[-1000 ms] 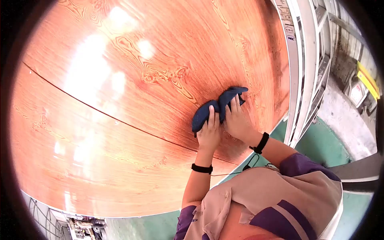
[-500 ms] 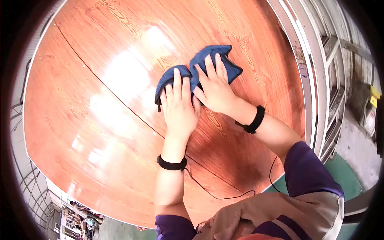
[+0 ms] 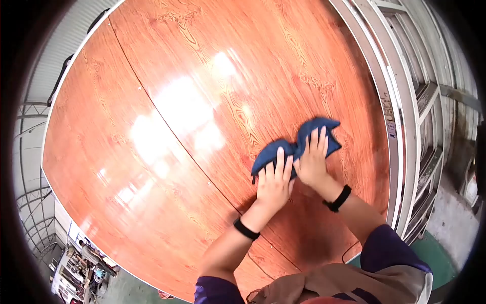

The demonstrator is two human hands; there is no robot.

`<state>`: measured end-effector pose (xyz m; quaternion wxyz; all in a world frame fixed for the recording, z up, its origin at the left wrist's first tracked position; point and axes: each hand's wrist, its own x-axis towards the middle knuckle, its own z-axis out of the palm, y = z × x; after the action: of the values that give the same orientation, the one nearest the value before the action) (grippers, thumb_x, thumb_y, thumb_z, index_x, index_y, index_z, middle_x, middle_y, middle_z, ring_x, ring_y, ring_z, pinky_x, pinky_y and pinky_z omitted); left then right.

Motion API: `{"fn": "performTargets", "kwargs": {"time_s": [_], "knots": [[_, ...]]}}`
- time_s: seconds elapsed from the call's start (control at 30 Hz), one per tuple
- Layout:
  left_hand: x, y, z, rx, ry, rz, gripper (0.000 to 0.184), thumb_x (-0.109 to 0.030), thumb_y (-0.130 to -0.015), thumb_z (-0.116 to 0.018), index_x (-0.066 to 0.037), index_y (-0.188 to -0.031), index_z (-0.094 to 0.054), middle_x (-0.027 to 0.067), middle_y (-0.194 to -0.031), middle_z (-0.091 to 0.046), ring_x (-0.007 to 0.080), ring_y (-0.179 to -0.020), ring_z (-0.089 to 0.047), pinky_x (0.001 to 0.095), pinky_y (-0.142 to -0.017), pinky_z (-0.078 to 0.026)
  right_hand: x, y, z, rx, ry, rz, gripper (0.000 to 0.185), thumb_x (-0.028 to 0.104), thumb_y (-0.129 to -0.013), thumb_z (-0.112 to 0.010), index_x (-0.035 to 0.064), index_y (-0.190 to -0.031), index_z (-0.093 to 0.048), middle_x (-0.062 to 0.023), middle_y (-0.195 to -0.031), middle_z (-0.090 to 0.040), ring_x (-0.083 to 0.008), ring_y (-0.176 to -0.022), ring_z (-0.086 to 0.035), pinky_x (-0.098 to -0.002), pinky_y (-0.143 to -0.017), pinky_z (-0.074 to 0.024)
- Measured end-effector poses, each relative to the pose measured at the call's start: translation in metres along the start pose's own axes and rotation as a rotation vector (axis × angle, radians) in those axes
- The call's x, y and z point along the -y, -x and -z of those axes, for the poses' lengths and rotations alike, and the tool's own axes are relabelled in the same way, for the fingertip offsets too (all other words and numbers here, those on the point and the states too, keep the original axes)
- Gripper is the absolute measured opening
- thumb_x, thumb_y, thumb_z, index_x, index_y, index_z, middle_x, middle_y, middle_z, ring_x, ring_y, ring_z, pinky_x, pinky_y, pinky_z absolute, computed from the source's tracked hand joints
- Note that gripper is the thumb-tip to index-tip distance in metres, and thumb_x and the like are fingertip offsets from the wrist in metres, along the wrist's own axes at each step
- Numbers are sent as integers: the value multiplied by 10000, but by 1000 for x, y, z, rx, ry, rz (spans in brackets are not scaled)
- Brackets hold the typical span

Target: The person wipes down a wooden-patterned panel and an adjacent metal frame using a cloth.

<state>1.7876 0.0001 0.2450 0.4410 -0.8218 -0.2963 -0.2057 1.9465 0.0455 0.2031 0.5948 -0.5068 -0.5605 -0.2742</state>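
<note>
A dark blue cloth (image 3: 269,152), bunched into two lobes with dark edging, lies on a glossy wood-grain surface (image 3: 167,218). My left hand (image 3: 274,186) presses flat on the cloth's left part, its fingers stretched out and pointing away from me. On the right part rests my right hand (image 3: 312,166), fingers also extended, the palm partly off the cloth. Both hands are open and close beside each other. Black bands circle my left wrist (image 3: 246,229) and my right wrist (image 3: 337,199).
A thin dark seam (image 3: 174,134) crosses the surface diagonally. White metal framing (image 3: 424,109) runs along the right edge. A black cable (image 3: 349,252) lies near my body. At lower left, a person (image 3: 91,253) stands by cluttered equipment, beside green floor (image 3: 134,289).
Both hands and the cloth have moved toward my body and to the right across the surface. The camera view has shifted too. Both hands stay on the cloth.
</note>
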Motion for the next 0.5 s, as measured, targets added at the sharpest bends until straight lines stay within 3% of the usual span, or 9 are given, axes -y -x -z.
{"fn": "performTargets", "kwargs": {"time_s": [0.1,0.13,0.23,0.3,0.43,0.5], "knots": [[16,25,25,83,94,-71,789,-334,-796,-727,-46,-1461,-415,220,-1569,-282,384,-1217,-456,520,-1069,-335,16,14,8,160,-103,42,769,308,-800,-604,-210,-1327,-392,-429,-1481,-160,-645,-1391,-72,-702,-1115,-80],[25,21,39,109,81,-72,752,-323,-820,-708,-47,-1459,-423,202,-1572,-287,372,-1229,-463,488,-1085,-334,24,2,12,144,-115,70,753,306,-797,-609,-196,-1323,-417,-426,-1478,-168,-644,-1392,-73,-700,-1116,-87],[50,-8,64,38,105,20,670,-319,-888,-655,19,-1421,-432,242,-1563,-273,425,-1286,-430,523,-1104,-309,50,-64,28,129,-164,219,702,264,-765,-644,-120,-1330,-481,-368,-1496,-221,-594,-1415,-109,-648,-1150,-127],[65,-29,75,-24,84,88,660,-314,-913,-632,61,-1410,-411,284,-1555,-251,453,-1314,-399,548,-1123,-283,63,-113,35,104,-110,300,679,260,-756,-681,-18,-1354,-518,-290,-1501,-294,-531,-1421,-182,-610,-1170,-139],[101,-60,95,-119,89,140,677,-325,-930,-616,74,-1424,-382,300,-1543,-259,461,-1370,-341,537,-1142,-265,81,-191,41,96,-91,533,625,182,-795,-645,-2,-1372,-488,-271,-1503,-327,-529,-1400,-255,-596,-1148,-243],[122,-68,106,-127,103,156,659,-330,-944,-597,32,-1449,-375,271,-1545,-287,462,-1358,-363,514,-1146,-270,97,-215,47,99,-64,554,591,150,-816,-623,19,-1375,-480,-261,-1504,-343,-540,-1389,-277,-594,-1137,-270]]}}
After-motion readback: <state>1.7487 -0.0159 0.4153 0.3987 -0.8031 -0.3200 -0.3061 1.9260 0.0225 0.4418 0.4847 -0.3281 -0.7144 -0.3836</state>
